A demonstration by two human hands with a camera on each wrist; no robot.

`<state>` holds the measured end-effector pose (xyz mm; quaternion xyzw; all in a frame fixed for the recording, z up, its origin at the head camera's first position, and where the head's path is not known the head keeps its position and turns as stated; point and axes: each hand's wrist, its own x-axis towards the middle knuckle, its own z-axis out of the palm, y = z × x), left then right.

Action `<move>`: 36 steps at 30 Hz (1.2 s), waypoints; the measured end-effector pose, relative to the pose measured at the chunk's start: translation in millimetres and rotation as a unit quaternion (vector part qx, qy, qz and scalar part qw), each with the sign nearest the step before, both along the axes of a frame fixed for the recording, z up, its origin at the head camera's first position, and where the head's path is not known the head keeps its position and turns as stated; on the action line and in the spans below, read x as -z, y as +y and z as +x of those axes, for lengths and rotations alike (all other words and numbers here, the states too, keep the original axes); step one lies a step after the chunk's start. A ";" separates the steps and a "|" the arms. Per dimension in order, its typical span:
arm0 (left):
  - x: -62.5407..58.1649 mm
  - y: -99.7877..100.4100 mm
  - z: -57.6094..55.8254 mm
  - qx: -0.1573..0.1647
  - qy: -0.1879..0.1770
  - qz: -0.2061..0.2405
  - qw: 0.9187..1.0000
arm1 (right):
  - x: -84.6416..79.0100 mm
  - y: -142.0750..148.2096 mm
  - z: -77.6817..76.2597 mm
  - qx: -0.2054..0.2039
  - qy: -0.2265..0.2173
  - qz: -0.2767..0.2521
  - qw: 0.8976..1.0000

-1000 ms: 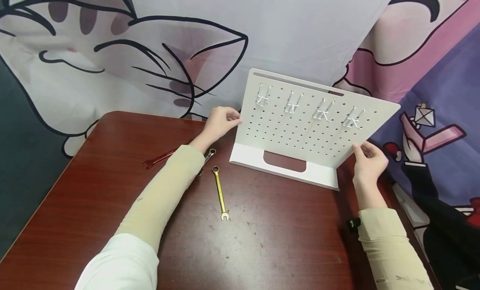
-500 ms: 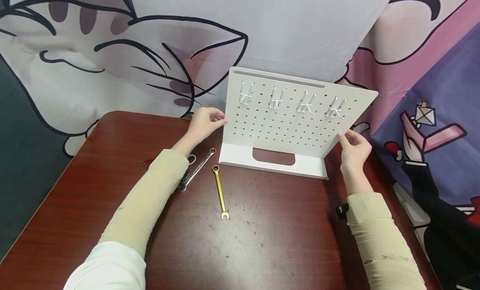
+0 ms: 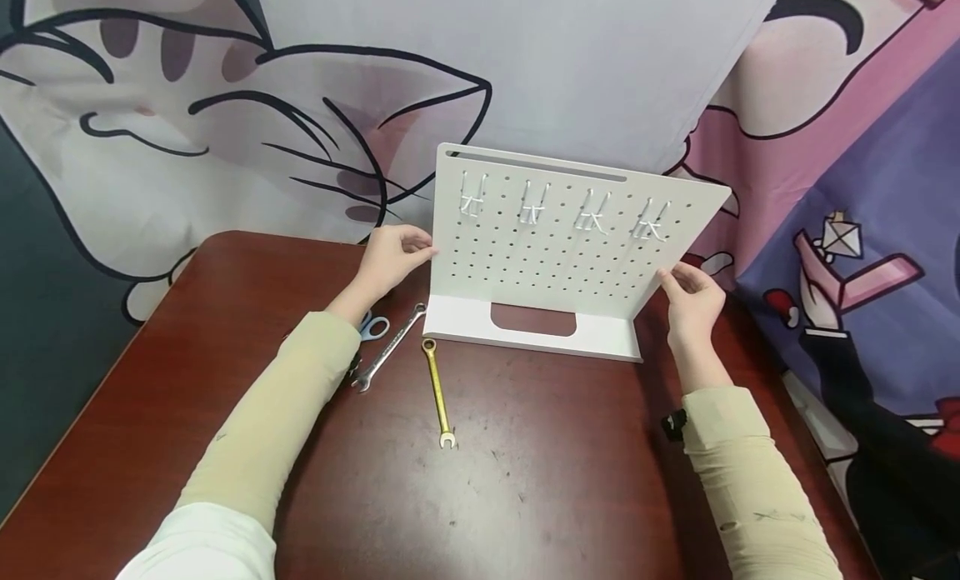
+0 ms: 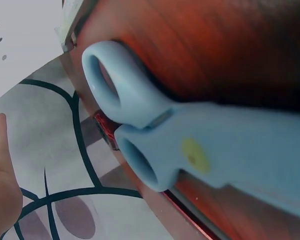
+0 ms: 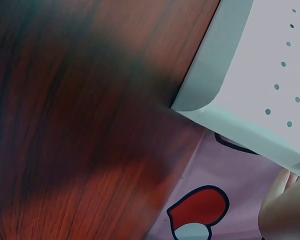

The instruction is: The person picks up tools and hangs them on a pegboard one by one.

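A white pegboard stand (image 3: 555, 263) with several clear double hooks (image 3: 532, 203) stands upright at the back of the table. My left hand (image 3: 390, 261) pinches its left edge between thumb and fingers. On the opposite side my right hand (image 3: 693, 303) grips the right edge, thumb in front; the right wrist view shows fingers (image 5: 285, 192) at that edge. Light blue scissors (image 4: 235, 145) fill much of the left wrist view; in the head view only their handle loops show beside my left forearm. A silver wrench (image 3: 390, 349) lies just left of the stand's base.
A yellow wrench (image 3: 438, 392) lies in front of the base's left corner. Part of a red tool (image 4: 106, 129) shows behind the scissors. The dark red wooden table (image 3: 525, 480) ends at a printed cloth (image 3: 600, 72) behind the stand.
Both hands have shifted the pegboard stand to the left, and its base now sits closer to the wrenches. The scissor loops and silver wrench have come out from behind my left arm.
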<state>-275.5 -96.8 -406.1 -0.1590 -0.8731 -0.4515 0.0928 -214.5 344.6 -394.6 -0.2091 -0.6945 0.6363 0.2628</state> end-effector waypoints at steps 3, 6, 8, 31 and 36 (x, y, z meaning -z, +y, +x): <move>3.4 -0.9 1.8 -0.004 0.006 0.003 1.000 | 2.1 2.7 0.4 -0.009 0.001 0.016 1.000; 3.2 -0.5 2.5 -0.006 0.011 0.002 1.000 | 1.2 6.1 -0.3 -0.011 0.004 0.041 0.999; 3.7 1.1 2.7 -0.004 0.013 0.000 1.000 | -0.5 9.4 1.0 -0.007 0.012 0.057 0.998; 6.9 0.7 4.7 -0.011 0.011 -0.002 1.000 | -84.0 7.8 -15.8 0.009 0.224 0.407 0.885; 4.4 1.6 2.3 -0.008 0.016 0.001 1.000 | -94.4 5.9 -25.1 -0.031 0.229 0.454 0.860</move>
